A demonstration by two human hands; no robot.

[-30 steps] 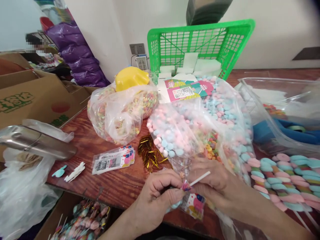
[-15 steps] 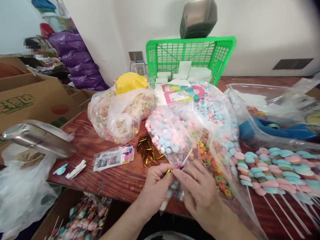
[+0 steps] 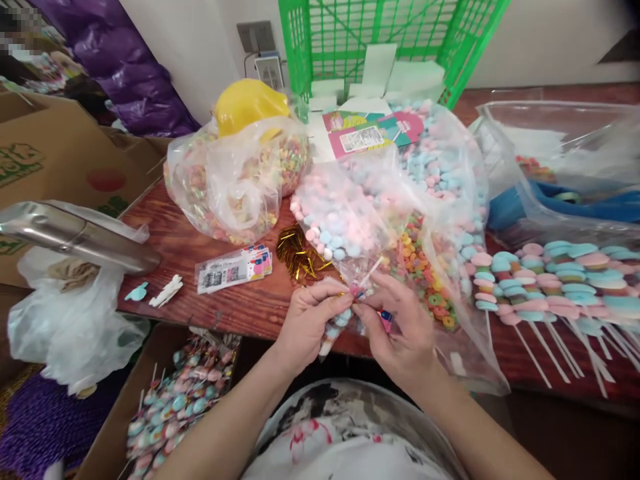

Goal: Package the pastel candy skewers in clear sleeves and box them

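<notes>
Close together at the table's front edge, my left hand (image 3: pixel 313 320) and my right hand (image 3: pixel 400 320) pinch the gathered neck of a clear wrapper around a candy skewer (image 3: pixel 341 321). Pink and blue candy shows below the pinch, and a white stick (image 3: pixel 373 268) pokes up between the hands. A small printed label is partly visible by my right fingers. Gold twist ties (image 3: pixel 300 257) lie just beyond my left hand. Behind them are bags of pink and blue candy (image 3: pixel 340 220) and ring candy (image 3: pixel 425 267).
Unwrapped skewers (image 3: pixel 565 280) lie at right. At left are printed labels (image 3: pixel 233 270), a steel flask (image 3: pixel 85 237) and a bag with a yellow item (image 3: pixel 250 107). A green basket (image 3: pixel 390 27) stands behind. Below the table edge, a carton holds wrapped candy (image 3: pixel 175 400).
The view has tilted down, showing more of the carton and my lap. The gold strip between my fingers is now mostly hidden, and my right fingers have shifted at the wrapper neck.
</notes>
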